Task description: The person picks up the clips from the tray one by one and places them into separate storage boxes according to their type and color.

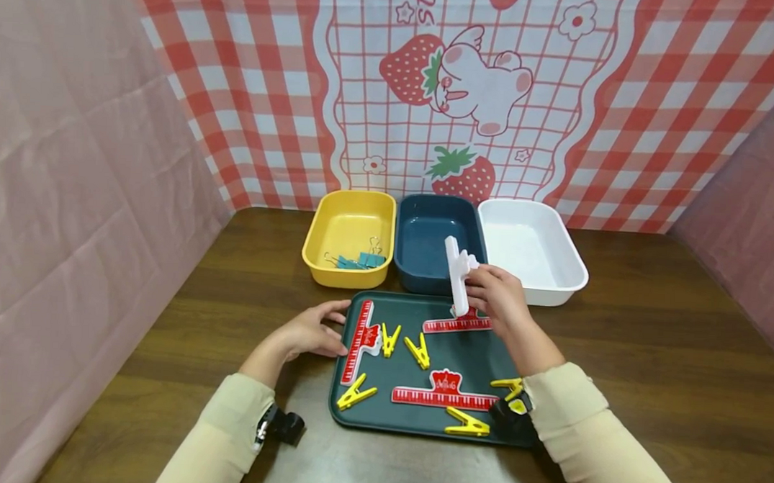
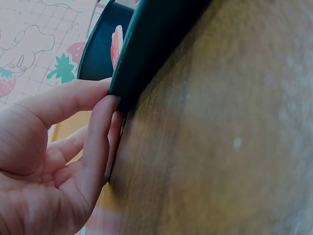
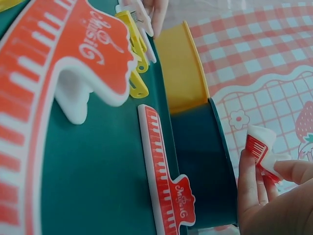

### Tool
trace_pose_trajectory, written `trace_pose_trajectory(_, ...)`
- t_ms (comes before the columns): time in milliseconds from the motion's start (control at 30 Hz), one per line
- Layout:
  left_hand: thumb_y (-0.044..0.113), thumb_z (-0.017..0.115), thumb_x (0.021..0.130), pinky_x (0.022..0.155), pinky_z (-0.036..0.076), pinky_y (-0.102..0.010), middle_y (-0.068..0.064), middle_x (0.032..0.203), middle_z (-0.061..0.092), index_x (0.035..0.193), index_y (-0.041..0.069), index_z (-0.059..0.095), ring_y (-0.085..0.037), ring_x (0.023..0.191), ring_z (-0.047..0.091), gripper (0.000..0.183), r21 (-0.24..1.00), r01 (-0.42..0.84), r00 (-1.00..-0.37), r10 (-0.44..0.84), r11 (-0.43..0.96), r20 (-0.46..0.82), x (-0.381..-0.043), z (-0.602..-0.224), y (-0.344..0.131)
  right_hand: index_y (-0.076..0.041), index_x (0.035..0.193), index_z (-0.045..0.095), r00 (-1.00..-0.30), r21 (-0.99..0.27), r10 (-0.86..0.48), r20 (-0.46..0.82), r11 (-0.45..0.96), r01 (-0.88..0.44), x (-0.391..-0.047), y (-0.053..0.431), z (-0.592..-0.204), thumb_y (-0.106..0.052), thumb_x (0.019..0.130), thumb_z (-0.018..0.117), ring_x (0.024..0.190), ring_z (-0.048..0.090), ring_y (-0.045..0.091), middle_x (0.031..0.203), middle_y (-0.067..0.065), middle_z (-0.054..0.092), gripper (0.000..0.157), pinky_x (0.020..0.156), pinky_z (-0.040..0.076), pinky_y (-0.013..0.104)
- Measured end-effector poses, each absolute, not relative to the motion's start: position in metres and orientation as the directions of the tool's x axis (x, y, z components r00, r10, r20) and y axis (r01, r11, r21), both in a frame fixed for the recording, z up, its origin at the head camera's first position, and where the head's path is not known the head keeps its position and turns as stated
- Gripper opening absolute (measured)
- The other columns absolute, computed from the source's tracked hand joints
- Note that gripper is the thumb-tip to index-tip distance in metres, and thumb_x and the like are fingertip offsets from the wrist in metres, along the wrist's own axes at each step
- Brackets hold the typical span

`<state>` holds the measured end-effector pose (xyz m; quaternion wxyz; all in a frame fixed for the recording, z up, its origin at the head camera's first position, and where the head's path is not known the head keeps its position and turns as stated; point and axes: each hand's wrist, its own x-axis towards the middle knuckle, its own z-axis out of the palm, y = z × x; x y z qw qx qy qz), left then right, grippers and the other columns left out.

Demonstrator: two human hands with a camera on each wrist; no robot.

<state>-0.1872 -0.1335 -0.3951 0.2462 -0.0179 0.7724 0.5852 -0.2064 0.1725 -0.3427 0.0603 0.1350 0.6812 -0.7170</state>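
Observation:
My right hand [image 1: 498, 297] pinches a white music clip [image 1: 458, 277] between thumb and fingers, up by the front of the dark blue bin [image 1: 417, 282]. Its red piano-key face [image 3: 256, 148] shows in the right wrist view. With its fingers spread along the left rim, my left hand [image 1: 308, 332] touches the dark green tray [image 1: 392, 422]. Three red piano-key clips lie on this tray: one upright at the left [image 1: 356, 345], one near the back [image 1: 451, 325], one at the front [image 1: 445, 398]. Several yellow clothespins [image 1: 417, 351] lie among them.
Behind the tray stand a yellow bin [image 1: 346, 277] holding teal binder clips [image 1: 360, 261], the dark blue bin and a white bin [image 1: 556, 296], side by side. A checkered strawberry cloth [image 1: 264, 92] hangs behind. The table [image 1: 228, 321] is wood-patterned.

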Motion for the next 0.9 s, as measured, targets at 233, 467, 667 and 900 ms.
trace_pose_trajectory(233,-0.015,0.07,0.07,0.072,0.056,-0.036,-0.016,0.126,0.043,0.143,0.014,0.036,-0.024,0.09,0.059,0.085,0.9,-0.315,-0.88,0.262,0.302,-0.396,-0.185,-0.393,-0.133,-0.001,0.135,0.041,-0.95,-0.957,0.123,-0.288,-0.087,0.278,-0.214,0.168,-0.341,-0.023,0.094,0.055,0.103,0.057,0.025,0.133,0.019,0.044,0.048,0.081,0.052,0.03)
trace_pose_trajectory(467,-0.015,0.071,0.071,0.072,0.056,-0.035,-0.015,0.126,0.043,0.143,0.014,0.036,-0.024,0.091,0.059,0.085,0.898,-0.319,-0.879,0.26,0.304,-0.4,-0.185,-0.393,-0.133,0.001,0.131,0.041,-0.945,-0.949,0.151,-0.289,-0.173,0.263,-0.224,0.164,-0.341,-0.012,0.092,0.057,0.07,0.061,0.009,0.124,0.019,0.048,0.044,0.068,0.056,0.024)
trace_pose_trajectory(667,-0.015,0.072,0.07,0.072,0.056,-0.035,-0.015,0.126,0.043,0.143,0.015,0.037,-0.024,0.091,0.059,0.086,0.897,-0.318,-0.879,0.258,0.306,-0.4,-0.186,-0.394,-0.134,0.002,0.127,0.043,-0.941,-0.947,0.184,-0.283,-0.207,0.244,-0.234,0.161,-0.341,-0.008,0.091,0.057,0.064,0.06,0.009,0.116,0.018,0.049,0.04,0.063,0.056,0.023)
trace_pose_trajectory(900,-0.016,0.07,0.071,0.072,0.056,-0.036,-0.016,0.127,0.042,0.143,0.013,0.036,-0.024,0.091,0.059,0.085,0.903,-0.314,-0.878,0.271,0.294,-0.394,-0.185,-0.393,-0.134,-0.001,0.133,0.042,-0.93,-0.947,0.216,-0.299,-0.184,0.262,-0.245,0.156,-0.337,-0.011,0.092,0.057,0.065,0.061,0.009,0.121,0.018,0.049,0.045,0.071,0.055,0.027)
